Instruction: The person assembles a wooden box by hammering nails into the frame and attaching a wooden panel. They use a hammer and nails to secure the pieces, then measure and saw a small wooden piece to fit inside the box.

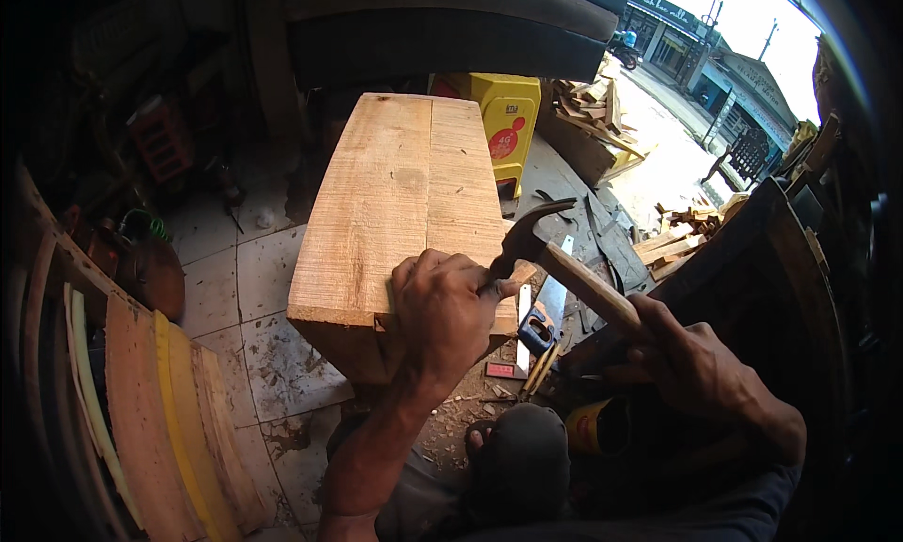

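A large pale wooden block [395, 203], made of boards joined along a seam, stands in front of me. My left hand [442, 302] rests on its near right edge with fingers curled and thumb pressed in. What those fingers pinch is hidden. A small bit of wood [523, 271] shows just beyond the fingertips. My right hand [691, 358] is wrapped round the wooden handle of a claw hammer [594, 288]. The dark hammer head is right beside my left fingertips, its claw pointing up and away; whether it touches anything there I cannot tell.
A handsaw [541, 326] and a try square [522, 344] lie low to the right of the block. Near my knee stands a yellow tin [588, 427]. Behind the block is a yellow plastic stool [508, 119]. Curved boards [155, 410] lean at the left; scrap wood [677, 241] lies outside.
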`<act>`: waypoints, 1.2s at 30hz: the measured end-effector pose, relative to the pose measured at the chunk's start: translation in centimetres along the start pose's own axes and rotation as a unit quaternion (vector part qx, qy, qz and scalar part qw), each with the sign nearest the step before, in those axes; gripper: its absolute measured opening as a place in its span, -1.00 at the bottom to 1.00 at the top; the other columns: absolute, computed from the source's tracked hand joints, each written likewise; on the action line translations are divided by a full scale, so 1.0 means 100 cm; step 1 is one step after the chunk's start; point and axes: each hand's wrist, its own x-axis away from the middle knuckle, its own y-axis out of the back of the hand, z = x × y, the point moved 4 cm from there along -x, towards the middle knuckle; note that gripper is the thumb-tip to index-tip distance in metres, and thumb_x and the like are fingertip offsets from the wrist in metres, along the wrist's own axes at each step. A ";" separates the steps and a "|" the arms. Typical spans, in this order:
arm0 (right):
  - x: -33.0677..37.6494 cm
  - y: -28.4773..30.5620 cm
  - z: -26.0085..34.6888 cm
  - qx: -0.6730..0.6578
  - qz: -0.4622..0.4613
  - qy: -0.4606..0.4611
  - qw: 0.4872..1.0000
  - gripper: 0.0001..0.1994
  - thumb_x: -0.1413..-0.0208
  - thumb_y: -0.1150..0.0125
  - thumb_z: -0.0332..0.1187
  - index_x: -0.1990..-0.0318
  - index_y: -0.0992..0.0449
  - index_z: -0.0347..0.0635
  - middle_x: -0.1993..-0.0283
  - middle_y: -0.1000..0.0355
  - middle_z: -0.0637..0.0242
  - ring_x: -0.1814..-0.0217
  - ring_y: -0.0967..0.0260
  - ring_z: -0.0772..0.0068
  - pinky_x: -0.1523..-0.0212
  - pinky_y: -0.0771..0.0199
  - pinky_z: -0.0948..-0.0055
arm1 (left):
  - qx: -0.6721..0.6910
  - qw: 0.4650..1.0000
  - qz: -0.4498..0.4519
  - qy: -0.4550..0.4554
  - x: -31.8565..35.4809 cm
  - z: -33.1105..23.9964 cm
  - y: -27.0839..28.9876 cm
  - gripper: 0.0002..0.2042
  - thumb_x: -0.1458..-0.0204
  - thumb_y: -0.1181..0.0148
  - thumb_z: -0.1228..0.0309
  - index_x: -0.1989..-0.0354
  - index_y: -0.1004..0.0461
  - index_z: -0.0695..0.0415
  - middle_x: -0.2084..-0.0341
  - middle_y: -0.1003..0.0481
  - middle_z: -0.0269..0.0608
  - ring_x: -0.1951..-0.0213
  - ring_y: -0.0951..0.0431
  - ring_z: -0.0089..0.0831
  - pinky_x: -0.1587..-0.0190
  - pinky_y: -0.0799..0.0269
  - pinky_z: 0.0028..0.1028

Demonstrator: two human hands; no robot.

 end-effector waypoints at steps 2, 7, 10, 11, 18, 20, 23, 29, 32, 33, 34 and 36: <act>0.009 0.020 0.005 0.043 -0.052 0.017 0.998 -0.42 -0.39 -0.08 -0.16 -0.46 -0.14 -0.15 0.45 -0.48 0.30 0.51 -0.44 0.55 0.50 -0.43 0.45 | 0.015 1.000 0.007 -0.008 -0.002 -0.005 -0.007 -0.79 0.07 -0.49 0.23 0.53 -0.70 0.10 0.53 -0.62 -0.35 0.35 -0.54 -0.28 0.12 -0.38 -0.24; -0.004 0.009 0.006 -0.255 -0.202 0.022 0.945 -0.48 -0.38 -0.10 -0.31 -0.43 -0.15 -0.14 0.43 -0.46 0.27 0.36 -0.55 0.38 0.35 -0.59 0.25 | -0.039 0.999 0.003 0.000 -0.001 0.010 0.019 -0.78 0.05 -0.49 0.20 0.53 -0.70 0.09 0.52 -0.62 -0.35 0.31 -0.55 -0.28 0.11 -0.38 -0.25; 0.006 0.006 0.007 -0.030 -0.079 -0.011 0.996 -0.49 -0.42 -0.03 -0.24 -0.45 -0.15 -0.12 0.52 -0.30 0.48 0.52 -0.29 0.69 0.49 -0.35 0.56 | -0.023 1.000 -0.002 0.005 -0.004 -0.001 0.001 -0.74 0.04 -0.48 0.17 0.56 -0.69 0.10 0.50 -0.63 -0.39 0.25 -0.55 -0.30 0.11 -0.37 -0.26; 0.007 0.007 0.009 0.021 -0.057 -0.016 0.998 -0.49 -0.43 -0.01 -0.22 -0.45 -0.16 -0.10 0.55 -0.25 0.54 0.56 -0.21 0.77 0.52 -0.29 0.64 | -0.016 0.999 0.026 0.009 -0.006 -0.001 -0.002 -0.75 0.03 -0.48 0.18 0.47 -0.70 0.12 0.44 -0.64 -0.35 0.20 -0.56 -0.29 0.07 -0.39 -0.25; 0.019 0.023 -0.007 -0.366 -0.193 0.066 0.908 -0.60 -0.39 -0.08 -0.24 -0.30 -0.27 -0.12 0.40 -0.44 0.29 0.52 -0.44 0.36 0.51 -0.46 0.40 | 0.246 0.961 -0.058 0.110 -0.002 0.034 0.028 -0.49 -0.09 -0.09 0.66 -0.29 -0.32 0.30 -0.04 -0.43 0.14 -0.14 -0.47 -0.01 -0.23 -0.34 0.08; 0.012 0.002 0.016 -0.072 -0.052 -0.029 0.996 -0.56 -0.32 -0.14 -0.34 -0.30 -0.24 -0.13 0.27 -0.53 0.03 0.34 -0.53 -0.10 0.38 -0.56 0.15 | 0.268 0.946 -0.115 0.143 -0.003 0.041 0.023 -0.31 0.04 0.16 0.82 -0.40 -0.13 0.33 -0.05 -0.37 0.17 -0.23 -0.41 0.06 -0.33 -0.35 -0.02; -0.002 0.020 0.021 0.044 -0.106 0.045 0.992 -0.53 -0.32 -0.15 -0.30 -0.32 -0.21 -0.12 0.39 -0.52 0.11 0.41 -0.58 -0.02 0.45 -0.56 0.21 | 0.154 0.979 -0.096 0.098 0.002 0.042 0.032 -0.31 0.05 0.14 0.83 -0.39 -0.13 0.35 -0.05 -0.38 0.15 -0.28 -0.38 0.05 -0.41 -0.30 -0.10; 0.005 0.077 -0.039 -0.558 -0.253 0.222 0.759 -0.58 -0.48 0.09 0.00 -0.24 -0.27 -0.11 0.59 -0.15 0.52 0.64 -0.21 0.60 0.61 -0.27 0.56 | 0.176 0.972 -0.120 0.100 0.004 0.049 0.027 -0.28 0.08 0.15 0.86 -0.40 -0.10 0.35 -0.08 -0.38 0.17 -0.22 -0.44 0.04 -0.39 -0.30 -0.08; -0.015 0.032 0.013 -0.261 -0.222 0.101 0.934 -0.59 -0.46 0.01 -0.05 -0.25 -0.31 -0.11 0.56 -0.20 0.50 0.62 -0.23 0.62 0.56 -0.28 0.53 | 0.155 0.974 -0.130 0.101 0.003 0.053 0.038 -0.27 0.08 0.15 0.86 -0.41 -0.09 0.34 -0.07 -0.38 0.18 -0.21 -0.44 0.03 -0.39 -0.30 -0.08; -0.012 0.015 0.019 -0.110 -0.133 0.054 0.984 -0.60 -0.45 -0.03 -0.07 -0.24 -0.34 -0.12 0.55 -0.22 0.50 0.62 -0.23 0.64 0.54 -0.27 0.52 | 0.168 0.972 -0.124 0.105 0.002 0.049 0.033 -0.27 0.08 0.15 0.86 -0.41 -0.09 0.34 -0.07 -0.38 0.18 -0.21 -0.44 0.03 -0.39 -0.29 -0.07; -0.007 0.014 0.022 -0.039 -0.095 0.009 0.995 -0.61 -0.43 -0.07 -0.11 -0.24 -0.36 -0.13 0.53 -0.26 0.45 0.59 -0.28 0.62 0.52 -0.31 0.49 | 0.179 0.972 -0.113 0.102 0.002 0.045 0.025 -0.27 0.08 0.15 0.86 -0.41 -0.09 0.34 -0.07 -0.38 0.18 -0.21 -0.44 0.03 -0.39 -0.30 -0.08; 0.005 0.023 0.029 0.019 -0.066 -0.058 0.996 -0.63 -0.40 -0.14 -0.20 -0.23 -0.39 -0.18 0.49 -0.38 0.32 0.50 -0.42 0.53 0.46 -0.42 0.41 | 0.191 0.972 -0.092 0.100 0.003 0.039 0.011 -0.27 0.08 0.15 0.86 -0.41 -0.08 0.36 -0.06 -0.38 0.19 -0.21 -0.44 0.03 -0.40 -0.30 -0.08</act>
